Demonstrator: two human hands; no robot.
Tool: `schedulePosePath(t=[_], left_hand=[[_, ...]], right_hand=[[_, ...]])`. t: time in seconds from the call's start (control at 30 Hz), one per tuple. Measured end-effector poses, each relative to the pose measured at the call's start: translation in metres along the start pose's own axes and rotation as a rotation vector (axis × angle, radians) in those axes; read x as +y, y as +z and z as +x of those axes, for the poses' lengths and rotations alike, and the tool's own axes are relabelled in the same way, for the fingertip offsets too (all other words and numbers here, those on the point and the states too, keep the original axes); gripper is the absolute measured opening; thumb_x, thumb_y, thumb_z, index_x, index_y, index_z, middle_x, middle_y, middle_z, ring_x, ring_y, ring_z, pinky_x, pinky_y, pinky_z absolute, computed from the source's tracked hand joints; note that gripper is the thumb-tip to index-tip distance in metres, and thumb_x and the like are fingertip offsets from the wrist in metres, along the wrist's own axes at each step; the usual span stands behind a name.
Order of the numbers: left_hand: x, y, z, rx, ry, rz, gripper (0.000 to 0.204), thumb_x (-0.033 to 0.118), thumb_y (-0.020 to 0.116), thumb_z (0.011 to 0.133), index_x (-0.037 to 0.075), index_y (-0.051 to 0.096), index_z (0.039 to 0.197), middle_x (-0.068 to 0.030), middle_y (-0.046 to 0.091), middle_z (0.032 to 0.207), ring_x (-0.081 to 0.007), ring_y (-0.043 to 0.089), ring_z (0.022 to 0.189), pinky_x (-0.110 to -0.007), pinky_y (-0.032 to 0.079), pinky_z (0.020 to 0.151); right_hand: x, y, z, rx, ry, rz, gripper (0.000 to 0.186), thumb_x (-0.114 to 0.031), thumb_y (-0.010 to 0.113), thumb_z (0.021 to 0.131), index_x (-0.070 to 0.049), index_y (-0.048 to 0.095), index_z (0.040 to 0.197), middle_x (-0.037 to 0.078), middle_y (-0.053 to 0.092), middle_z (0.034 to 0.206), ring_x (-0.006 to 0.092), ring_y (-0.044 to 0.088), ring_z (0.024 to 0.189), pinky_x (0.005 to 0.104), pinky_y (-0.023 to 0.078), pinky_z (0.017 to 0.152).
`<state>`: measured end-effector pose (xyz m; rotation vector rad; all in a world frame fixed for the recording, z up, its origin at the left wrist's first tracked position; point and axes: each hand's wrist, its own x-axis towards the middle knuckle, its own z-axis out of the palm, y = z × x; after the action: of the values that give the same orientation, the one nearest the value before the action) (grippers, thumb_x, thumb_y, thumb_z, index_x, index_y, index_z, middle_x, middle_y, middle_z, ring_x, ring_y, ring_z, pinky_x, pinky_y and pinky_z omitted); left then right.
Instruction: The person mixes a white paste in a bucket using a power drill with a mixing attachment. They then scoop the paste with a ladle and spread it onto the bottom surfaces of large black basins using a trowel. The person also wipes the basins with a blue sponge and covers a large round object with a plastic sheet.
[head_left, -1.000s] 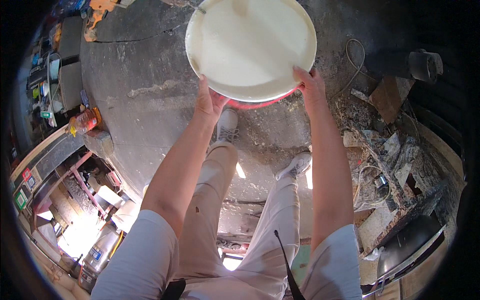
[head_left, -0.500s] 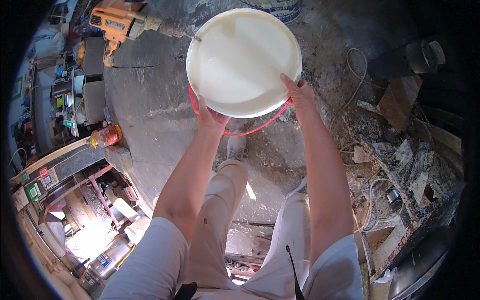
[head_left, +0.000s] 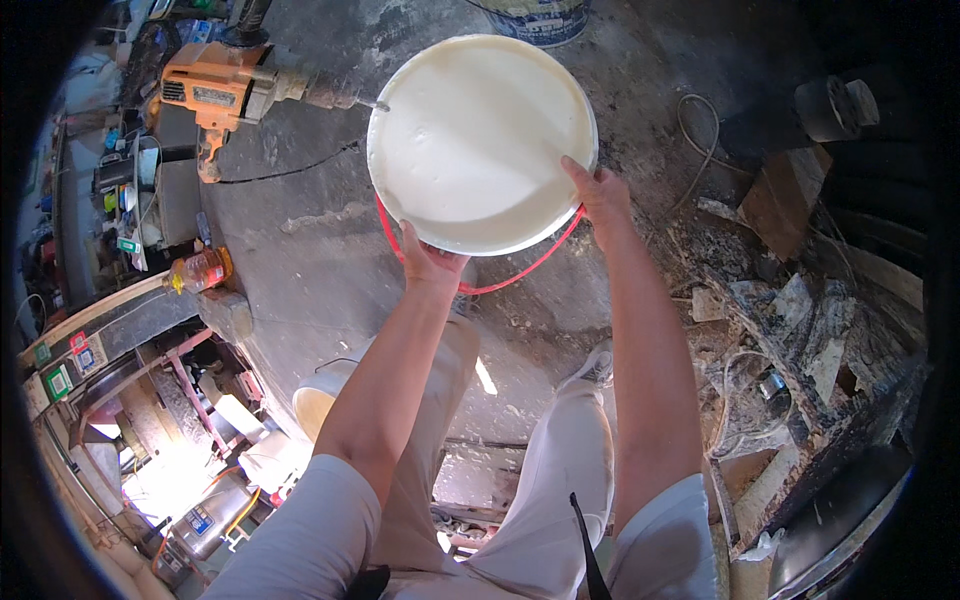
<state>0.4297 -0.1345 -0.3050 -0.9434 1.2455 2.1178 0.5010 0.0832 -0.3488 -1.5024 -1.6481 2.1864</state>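
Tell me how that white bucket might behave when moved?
The white bucket is probably heavy: pale contents seem to fill it. They may slosh, looking smooth and uncovered. The red handle, hanging in an arc, likely swings.

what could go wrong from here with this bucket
The pale liquid seems to lie close to the rim of the white bucket, so a tilt might spill it.

The left hand and right hand both grip the near side, so the far side could dip.

The orange drill points its bit at the bucket's rim in this view; they might knock together, though whether they touch is unclear.
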Motion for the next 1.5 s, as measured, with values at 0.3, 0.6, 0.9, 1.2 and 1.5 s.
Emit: schedulePosePath(t=[0.3,0.6,0.9,1.2,1.5], left_hand=[[-0.036,-0.025,-0.048,-0.093,-0.078,-0.144,0.057,0.051,0.037,0.084,0.013,0.032,0.127,-0.0050,0.035,0.130,-0.0242,0.036,0.119,-0.042,0.035,0.096],[-0.074,-0.069,-0.080,-0.039,-0.101,-0.099,0.039,0.035,0.036,0.089,0.013,0.039,0.121,-0.0026,0.044,0.123,-0.0217,0.043,0.113,-0.040,0.038,0.094],[-0.094,-0.083,-0.110,0.009,-0.129,-0.082,0.035,0.026,0.037,0.088,0.007,0.042,0.118,-0.0084,0.049,0.117,-0.0255,0.049,0.106,-0.042,0.043,0.088],[-0.112,-0.091,-0.128,0.075,-0.154,-0.079,0.034,0.024,0.039,0.087,0.008,0.044,0.117,-0.0074,0.050,0.116,-0.0256,0.049,0.106,-0.043,0.044,0.087],[-0.131,-0.098,-0.143,0.107,-0.184,-0.081,0.034,0.024,0.040,0.087,0.009,0.043,0.118,-0.0073,0.049,0.118,-0.0246,0.048,0.108,-0.043,0.042,0.090]], right_hand=[[0.026,-0.036,-0.045,0.016,-0.020,-0.015,0.058,-0.045,0.073,0.059,0.004,0.058,0.084,0.011,0.061,0.075,0.0155,0.058,0.065,0.0284,0.046,0.059],[0.076,-0.067,-0.094,0.115,0.122,-0.161,0.054,-0.043,0.073,0.057,0.001,0.056,0.083,0.010,0.060,0.075,0.0174,0.057,0.066,0.0297,0.046,0.062],[0.112,-0.087,-0.133,0.151,0.113,-0.009,0.047,-0.036,0.075,0.057,-0.001,0.054,0.080,0.004,0.056,0.070,0.0115,0.051,0.065,0.0265,0.043,0.062],[0.122,-0.106,-0.148,0.112,0.071,-0.018,0.048,-0.035,0.076,0.056,0.000,0.054,0.081,0.005,0.057,0.071,0.0134,0.053,0.063,0.0285,0.044,0.060],[0.151,-0.119,-0.155,0.162,0.009,0.014,0.048,-0.035,0.075,0.056,0.000,0.053,0.081,0.005,0.056,0.068,0.0127,0.050,0.060,0.0277,0.044,0.058]])
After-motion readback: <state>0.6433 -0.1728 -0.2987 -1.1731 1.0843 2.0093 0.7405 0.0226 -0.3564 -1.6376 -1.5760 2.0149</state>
